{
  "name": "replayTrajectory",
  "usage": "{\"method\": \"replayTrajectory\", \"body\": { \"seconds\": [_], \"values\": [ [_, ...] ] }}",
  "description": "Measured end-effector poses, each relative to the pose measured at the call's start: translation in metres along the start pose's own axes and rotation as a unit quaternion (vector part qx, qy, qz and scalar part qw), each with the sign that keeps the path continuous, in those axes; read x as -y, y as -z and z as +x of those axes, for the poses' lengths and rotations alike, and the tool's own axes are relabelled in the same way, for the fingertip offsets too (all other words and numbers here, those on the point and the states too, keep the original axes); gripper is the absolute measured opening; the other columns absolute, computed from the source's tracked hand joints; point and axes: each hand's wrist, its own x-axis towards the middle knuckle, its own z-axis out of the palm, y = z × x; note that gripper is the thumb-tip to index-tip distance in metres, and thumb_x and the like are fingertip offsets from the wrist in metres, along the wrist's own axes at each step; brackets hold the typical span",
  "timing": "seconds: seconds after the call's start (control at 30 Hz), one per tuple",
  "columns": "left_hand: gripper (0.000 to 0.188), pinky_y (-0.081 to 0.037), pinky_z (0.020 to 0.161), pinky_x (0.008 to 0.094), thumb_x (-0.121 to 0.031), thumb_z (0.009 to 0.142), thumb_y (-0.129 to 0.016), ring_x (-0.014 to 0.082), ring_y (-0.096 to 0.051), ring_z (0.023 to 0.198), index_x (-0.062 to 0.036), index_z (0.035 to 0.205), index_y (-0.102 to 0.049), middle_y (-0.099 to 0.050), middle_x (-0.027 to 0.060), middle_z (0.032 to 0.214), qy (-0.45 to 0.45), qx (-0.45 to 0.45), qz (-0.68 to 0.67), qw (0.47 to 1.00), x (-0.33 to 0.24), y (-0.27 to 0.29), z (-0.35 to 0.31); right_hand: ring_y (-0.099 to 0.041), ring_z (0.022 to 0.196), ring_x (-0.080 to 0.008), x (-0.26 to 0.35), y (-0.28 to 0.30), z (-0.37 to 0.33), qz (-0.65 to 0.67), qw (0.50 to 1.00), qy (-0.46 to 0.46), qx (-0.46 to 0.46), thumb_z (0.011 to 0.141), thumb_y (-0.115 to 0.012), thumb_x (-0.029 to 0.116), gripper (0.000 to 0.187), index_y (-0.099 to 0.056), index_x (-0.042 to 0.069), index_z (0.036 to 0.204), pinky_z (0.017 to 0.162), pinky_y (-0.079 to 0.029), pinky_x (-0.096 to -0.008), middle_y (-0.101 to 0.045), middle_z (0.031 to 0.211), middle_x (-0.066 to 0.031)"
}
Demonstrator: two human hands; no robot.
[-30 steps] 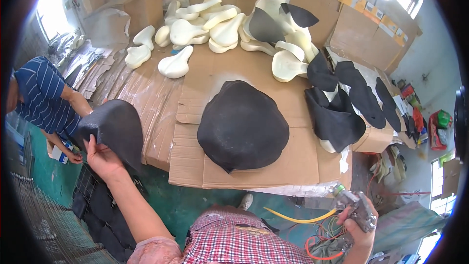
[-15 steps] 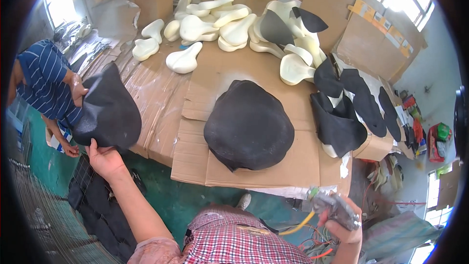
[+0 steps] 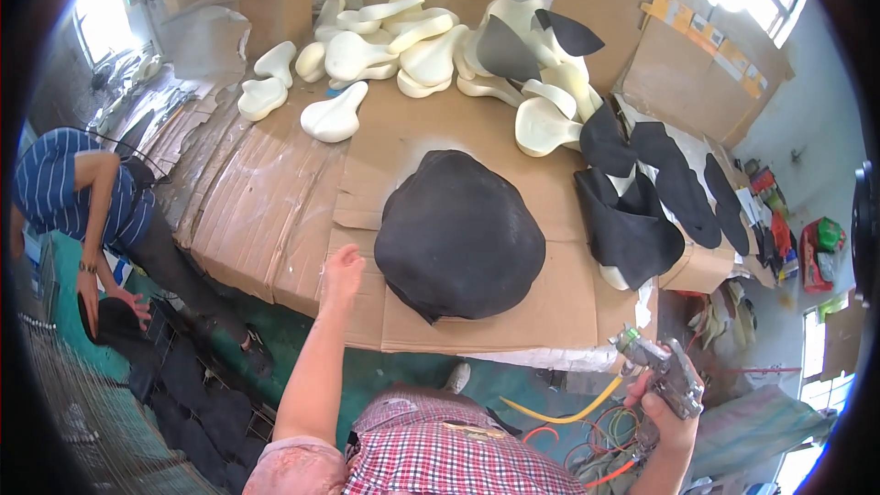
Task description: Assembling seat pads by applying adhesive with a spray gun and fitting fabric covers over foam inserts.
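Left hand (image 3: 343, 269) just beside black sheet (image 3: 460, 236) on cardboard (image 3: 495, 335); I can't tell its grip. Right hand (image 3: 674, 419) clasps metal spray gun (image 3: 680, 383). Red bag (image 3: 808, 258): green bundle (image 3: 831, 235) at top, other contents indistinct.

Checked garment (image 3: 440, 466): red, white and dark squares across the front, duller and pinkish at its far edge
Mark on the garment (image 3: 472, 431): small, yellowish-brown, too blurred to make out
Left sleeve (image 3: 298, 469): pink with a mottled reddish pattern, leaving the forearm bare
Left hand (image 3: 343, 273): bare
Right hand (image 3: 669, 419): bare
Shoe (image 3: 457, 377): whitish, rounded toe
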Motion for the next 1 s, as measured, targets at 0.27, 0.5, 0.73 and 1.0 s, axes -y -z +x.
{"method": "replayTrajectory", "body": {
  "seconds": [0.27,0.5,0.73,1.0],
  "values": [
    [0.024,-0.048,0.07,0.0339,-0.011,0.073,-0.07,0.0226,-0.058,0.075,-0.0057,0.096,-0.066,-0.059,0.0085,0.078,-0.081,-0.032,0.343,0.935,-0.021,-0.052,-0.012,-0.061,0.074,-0.0182,-0.015,0.03,-0.021,-0.036,0.994,-0.033,0.096,0.066,-0.071,-0.004,0.066,-0.047,-0.001,0.127,0.065,-0.05,-0.03,-0.063,0.083,-0.0121],
    [0.008,-0.046,0.061,0.0344,-0.005,0.072,-0.069,0.022,-0.058,0.064,-0.0033,0.079,-0.064,-0.06,0.0081,0.069,-0.114,-0.023,0.279,0.953,-0.041,-0.052,-0.016,-0.061,0.072,-0.019,-0.005,0.027,-0.021,0.004,0.995,0.008,0.098,0.066,-0.069,-0.005,0.063,-0.047,-0.004,0.125,0.064,-0.05,-0.0316,-0.062,0.085,-0.0136],
    [0.009,-0.043,0.044,0.0258,-0.003,0.077,-0.067,0.0123,-0.058,0.061,-0.0024,0.079,-0.058,-0.056,0.0024,0.064,0.142,0.009,0.035,0.989,-0.078,-0.062,-0.018,-0.063,0.066,-0.0225,-0.009,0.047,-0.033,-0.008,1.0,-0.017,0.006,0.065,-0.074,0.008,0.068,-0.044,-0.007,0.124,0.062,-0.053,-0.0333,-0.062,0.076,-0.0162],
    [0.024,-0.051,0.05,0.0324,-0.009,0.084,-0.06,0.0168,-0.061,0.068,-0.0034,0.107,-0.055,-0.061,0.0061,0.089,0.191,-0.006,-0.093,0.977,-0.056,-0.072,-0.01,-0.061,0.065,-0.0196,-0.009,0.015,-0.005,0.057,0.994,0.014,-0.092,0.064,-0.073,0.008,0.065,-0.046,-0.006,0.122,0.062,-0.051,-0.0317,-0.062,0.081,-0.0131]
  ]
}}
